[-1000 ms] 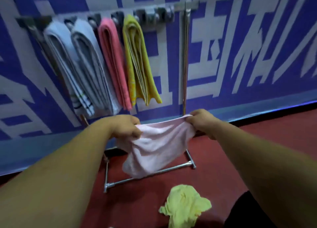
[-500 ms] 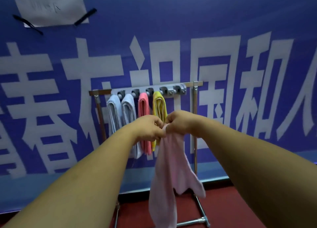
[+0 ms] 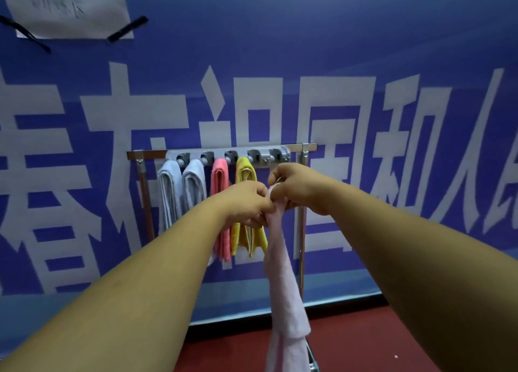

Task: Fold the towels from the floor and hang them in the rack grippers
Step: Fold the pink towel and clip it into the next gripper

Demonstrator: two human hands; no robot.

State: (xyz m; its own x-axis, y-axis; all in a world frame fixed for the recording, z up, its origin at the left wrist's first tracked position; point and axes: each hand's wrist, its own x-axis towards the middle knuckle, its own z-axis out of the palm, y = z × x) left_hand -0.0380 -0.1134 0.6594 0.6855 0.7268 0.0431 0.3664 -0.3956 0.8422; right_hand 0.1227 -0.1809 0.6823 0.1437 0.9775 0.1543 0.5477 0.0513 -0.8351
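A second ago my hands were well apart, stretching the pale pink terry towel [image 3: 283, 282] wide by its top edge, held low. Since then I had brought them together and raised them. My left hand [image 3: 246, 203] and right hand [image 3: 297, 188] were now knuckle to knuckle, each pinching the towel's bunched top in curled fingers. The grip matched half a second ago. My read: the lengthwise fold was done and the step in hand was feeding the top into a clamp.

The towel hung straight down from my hands as one long, narrow, limp strip of doubled layers. One layer ended short of the other low down, so the fold was not neat. The bottom end ran out of view.

The silver metal rack [image 3: 304, 147] stood beyond my hands. Its free grey plastic grippers [image 3: 269, 156] sat just above and behind my right hand. Behind and past my left hand hung two light grey-blue folded towels [image 3: 168, 195], a coral pink folded towel [image 3: 220, 175] and a yellow folded towel [image 3: 245, 170]. The yellow one was directly behind my left knuckles. Four were hung, so this would be the fifth.

The crumpled yellow-green towel seen on the floor a second ago was out of view now, so likely one more to do.
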